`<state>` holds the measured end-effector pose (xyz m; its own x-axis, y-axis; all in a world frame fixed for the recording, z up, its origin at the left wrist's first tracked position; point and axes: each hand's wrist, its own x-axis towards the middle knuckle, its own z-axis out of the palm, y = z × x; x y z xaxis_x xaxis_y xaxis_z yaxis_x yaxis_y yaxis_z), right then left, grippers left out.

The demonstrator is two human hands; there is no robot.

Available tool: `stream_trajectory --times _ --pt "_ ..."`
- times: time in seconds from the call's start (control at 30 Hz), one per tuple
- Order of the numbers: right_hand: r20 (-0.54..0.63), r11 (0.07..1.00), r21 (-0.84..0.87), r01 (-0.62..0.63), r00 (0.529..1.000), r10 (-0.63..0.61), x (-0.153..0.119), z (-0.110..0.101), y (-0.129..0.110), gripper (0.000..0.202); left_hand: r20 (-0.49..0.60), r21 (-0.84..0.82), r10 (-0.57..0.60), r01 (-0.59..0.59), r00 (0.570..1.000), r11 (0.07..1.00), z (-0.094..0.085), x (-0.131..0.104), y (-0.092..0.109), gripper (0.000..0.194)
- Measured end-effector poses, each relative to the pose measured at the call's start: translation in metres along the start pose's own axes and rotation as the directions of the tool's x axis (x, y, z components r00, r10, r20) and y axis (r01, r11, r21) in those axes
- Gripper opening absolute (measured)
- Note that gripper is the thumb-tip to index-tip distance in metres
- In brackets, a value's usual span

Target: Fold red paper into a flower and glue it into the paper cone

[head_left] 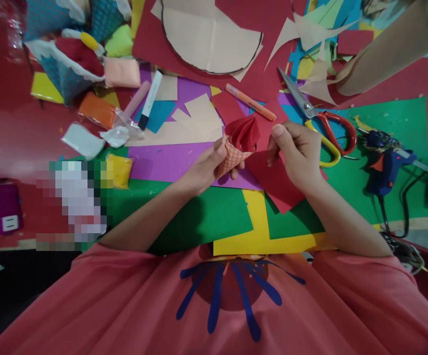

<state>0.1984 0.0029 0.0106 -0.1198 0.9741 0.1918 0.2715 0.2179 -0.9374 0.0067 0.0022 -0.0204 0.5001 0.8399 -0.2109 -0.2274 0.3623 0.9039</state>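
My left hand (pixel 214 162) is wrapped around a small orange-and-white checked paper cone (pixel 232 159). Pleated red paper (pixel 244 133) sticks up out of the cone's wide end, which tilts up and to the right. Just right of the cone, my right hand (pixel 298 154) is closed, thumb pressed to the curled forefinger. What its fingers pinch, if anything, is too small to make out. Beneath that hand lies a sheet of red paper (pixel 282 190). Scissors (pixel 312 111) with one red and one yellow handle rest beyond the right hand.
A blue glue gun (pixel 386 170) with a cord lies at the right. An orange marker (pixel 251 102) and a white marker (pixel 150 100) lie farther back. Blue patterned cones (pixel 68 69) and clay packets (pixel 121 73) crowd the left. A brown paper roll (pixel 380 52) stands back right.
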Motion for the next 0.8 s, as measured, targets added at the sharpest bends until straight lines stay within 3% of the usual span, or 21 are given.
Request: stream_trajectory --times 0.07,0.13,0.23,0.3,0.4,0.6,0.8 --pt "0.008 0.999 0.014 0.036 0.999 -0.036 -0.001 0.003 0.001 0.04 -0.017 0.128 0.071 -0.069 0.997 0.989 -0.003 0.001 -0.004 0.056" --pt "0.038 0.996 0.03 0.086 0.995 -0.087 -0.002 0.004 0.003 0.037 -0.025 0.267 0.214 -0.2 0.976 0.943 -0.006 0.001 -0.006 0.061" --pt "0.12 0.985 0.005 0.173 0.978 -0.172 -0.004 0.003 0.004 0.035 0.01 0.448 0.396 -0.358 0.918 0.819 -0.011 0.002 -0.007 0.055" --pt "0.163 0.974 -0.046 0.222 0.964 -0.212 -0.004 0.001 0.004 0.032 0.025 0.526 0.461 -0.404 0.887 0.749 -0.014 0.001 -0.007 0.051" --pt "0.178 0.942 -0.117 0.315 0.939 -0.293 -0.003 0.0 0.004 0.031 0.036 0.591 0.508 -0.428 0.861 0.684 -0.015 0.001 -0.009 0.053" --pt "0.177 0.898 -0.193 0.397 0.914 -0.366 -0.005 0.0 0.004 0.04 0.01 0.592 0.546 -0.444 0.838 0.672 -0.014 0.002 -0.012 0.049" --pt "0.19 0.746 -0.28 0.604 0.797 -0.574 -0.003 -0.001 0.002 0.039 0.032 0.614 0.541 -0.444 0.84 0.653 -0.012 0.001 -0.011 0.047"
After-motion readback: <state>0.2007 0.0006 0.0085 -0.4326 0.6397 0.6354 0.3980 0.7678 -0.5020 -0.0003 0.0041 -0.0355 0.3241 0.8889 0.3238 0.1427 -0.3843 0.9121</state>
